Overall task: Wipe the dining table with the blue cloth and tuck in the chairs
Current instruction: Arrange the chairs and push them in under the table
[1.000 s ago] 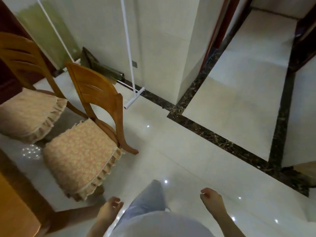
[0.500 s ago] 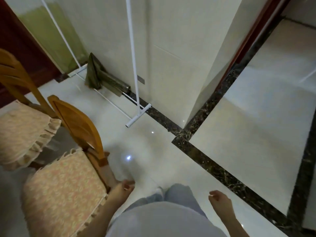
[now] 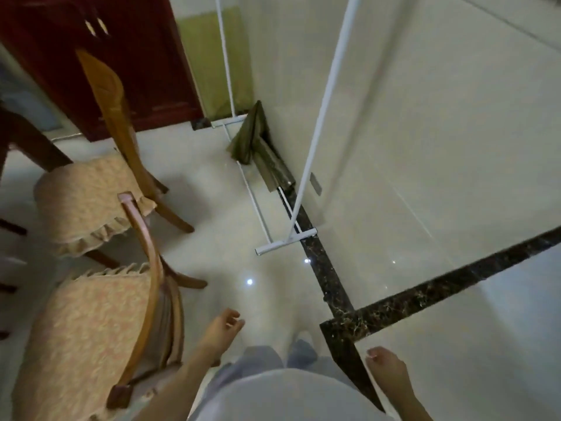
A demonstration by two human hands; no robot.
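Two wooden chairs with frilled beige seat cushions stand at the left. The near chair [image 3: 91, 335] has its curved backrest towards me. The far chair [image 3: 91, 196] sits behind it, next to a dark table leg [image 3: 27, 141]. My left hand [image 3: 223, 329] hovers just right of the near chair's back, fingers loosely curled, holding nothing. My right hand [image 3: 387, 369] hangs at my side over the floor, fingers loosely bent and empty. No blue cloth is in view.
A white metal rack [image 3: 285, 238] stands on the glossy tile floor ahead, with an olive-green cloth [image 3: 255, 138] draped at its base. A dark red cabinet [image 3: 100, 56] is at the back left. A black marble strip [image 3: 425, 296] crosses the floor at the right.
The view has swung left and the chairs now appear farther from the table edge. My left hand has come off the near chair's back and lifted to its right. My right hand stayed low.
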